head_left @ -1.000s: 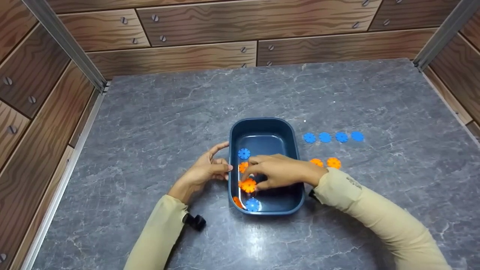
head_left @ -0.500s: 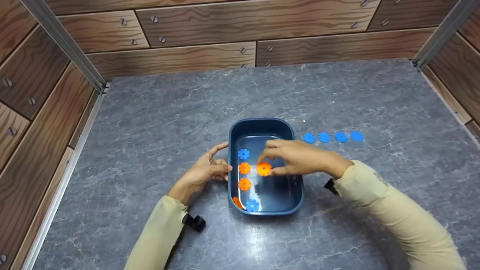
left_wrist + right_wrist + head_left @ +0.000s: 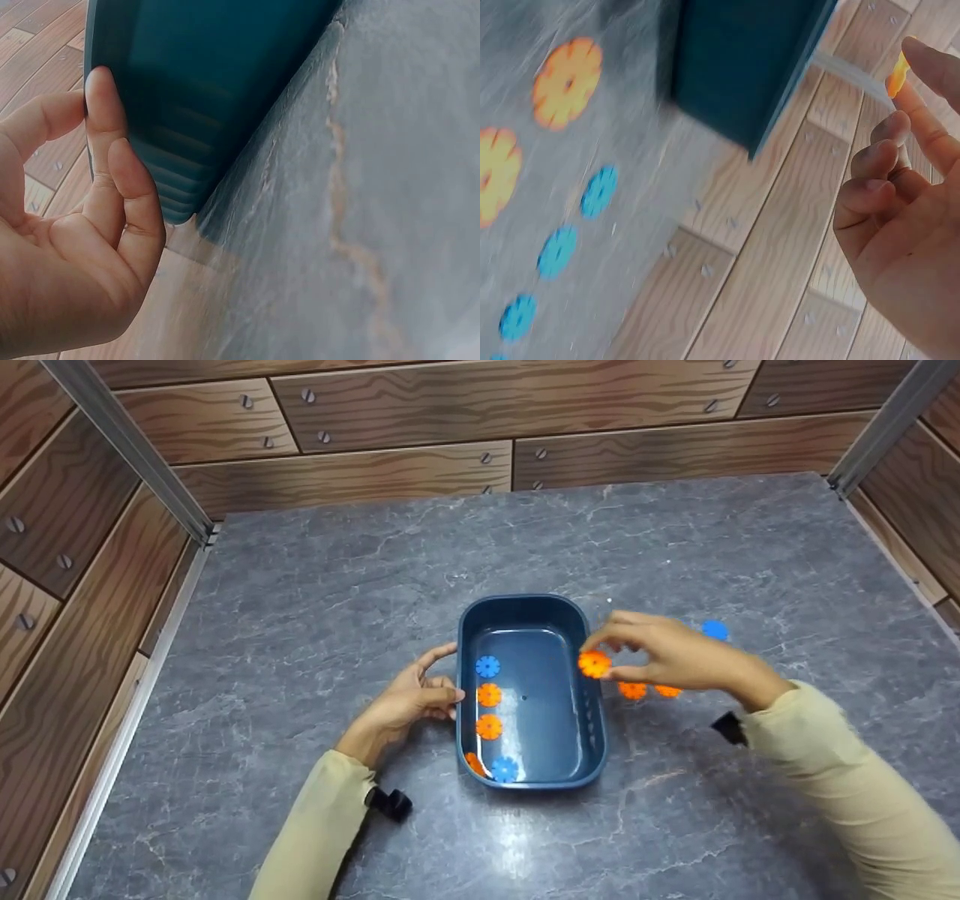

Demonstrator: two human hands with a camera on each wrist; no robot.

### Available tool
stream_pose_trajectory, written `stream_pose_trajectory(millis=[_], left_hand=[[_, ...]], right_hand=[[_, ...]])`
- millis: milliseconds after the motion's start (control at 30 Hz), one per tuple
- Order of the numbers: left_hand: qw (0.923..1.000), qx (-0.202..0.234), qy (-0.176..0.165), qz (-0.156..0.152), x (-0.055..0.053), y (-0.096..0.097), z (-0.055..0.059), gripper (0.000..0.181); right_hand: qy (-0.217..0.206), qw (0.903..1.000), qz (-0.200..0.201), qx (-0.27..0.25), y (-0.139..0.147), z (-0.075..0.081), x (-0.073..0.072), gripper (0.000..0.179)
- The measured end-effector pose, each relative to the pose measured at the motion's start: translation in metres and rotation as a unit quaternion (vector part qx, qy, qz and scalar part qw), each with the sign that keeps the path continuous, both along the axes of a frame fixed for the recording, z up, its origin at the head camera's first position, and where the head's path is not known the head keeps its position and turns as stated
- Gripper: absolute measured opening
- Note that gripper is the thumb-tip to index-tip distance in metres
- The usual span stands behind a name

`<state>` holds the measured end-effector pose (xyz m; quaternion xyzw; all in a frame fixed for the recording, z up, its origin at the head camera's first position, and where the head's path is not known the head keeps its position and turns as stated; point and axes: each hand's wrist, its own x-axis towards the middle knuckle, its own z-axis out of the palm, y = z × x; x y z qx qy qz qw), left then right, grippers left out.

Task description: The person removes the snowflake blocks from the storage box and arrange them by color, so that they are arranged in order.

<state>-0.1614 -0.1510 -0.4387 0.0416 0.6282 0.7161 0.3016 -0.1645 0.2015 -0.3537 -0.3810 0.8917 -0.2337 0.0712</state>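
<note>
Left hand [image 3: 411, 699] grips the tub [image 3: 544, 727] at nine o'clock, right hand [image 3: 671, 652] pinching a seemingly light disc [image 3: 595, 664] by its edge at two.

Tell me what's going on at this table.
A person's right hand pinches a notched orange disc over the right rim of a dark blue container; the left hand holds its left side. Inside are two blue discs and three orange discs. On the tabletop beside it are two loose orange discs and a row of loose blue discs.
</note>
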Motion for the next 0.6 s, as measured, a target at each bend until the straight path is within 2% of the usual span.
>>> stream_pose_trajectory(millis=[200, 600], left_hand=[[1.0, 0.004, -0.001, -0.001, 0.0, 0.0, 0.0, 0.079], [1.0, 0.002, 0.002, 0.001, 0.0, 0.0, -0.001, 0.079]], right_hand=[[0.034, 0.9987, -0.035, -0.012, 0.031, 0.0, 0.003, 0.034], [0.043, 0.9947, -0.078, -0.052, 0.076, -0.018, 0.009, 0.035]])
